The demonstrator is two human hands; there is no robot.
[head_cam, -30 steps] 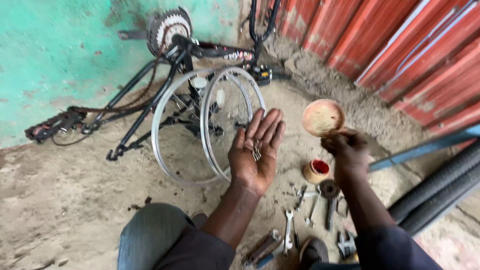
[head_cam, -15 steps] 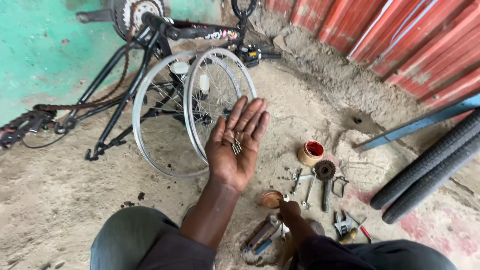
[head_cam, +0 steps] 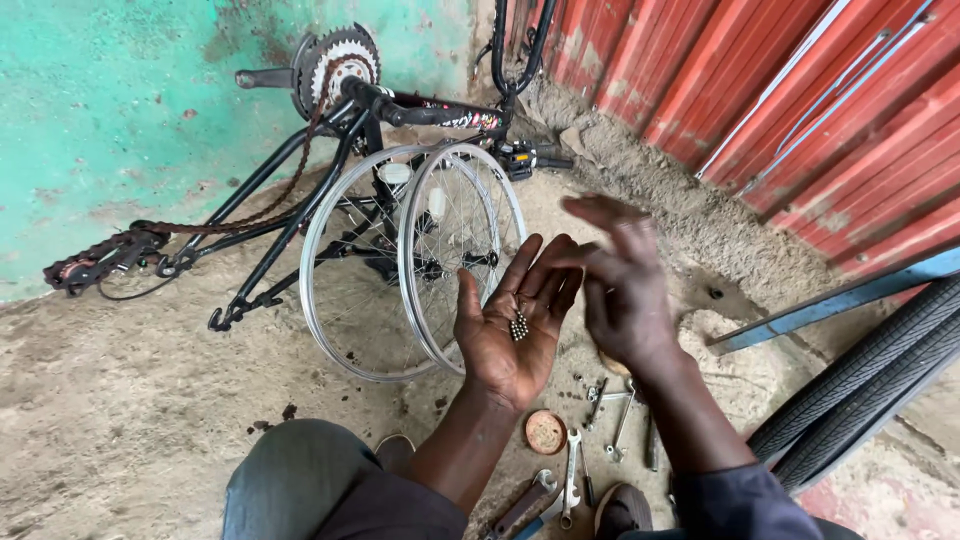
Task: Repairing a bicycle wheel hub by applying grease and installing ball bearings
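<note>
The left hand point(head_cam: 515, 340) lies palm up with its fingers point(head_cam: 545, 280) spread flat and released, and a small cluster of steel bearing balls point(head_cam: 519, 326) rests loose in the palm just below them. Being round, the balls point no way and have no long axis. The right hand point(head_cam: 625, 290), blurred, hovers just beside, its fingers released and grasping nothing. A tilt of the palm or a knock from that hand could likely roll the balls onto the dirt floor point(head_cam: 130, 400).

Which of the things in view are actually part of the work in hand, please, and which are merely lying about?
In hand:
left hand, palm up
small steel balls on the palm
right hand beside it

Lying about:
spanners
round lid
two wheel rims
bicycle frame
tyres
</note>
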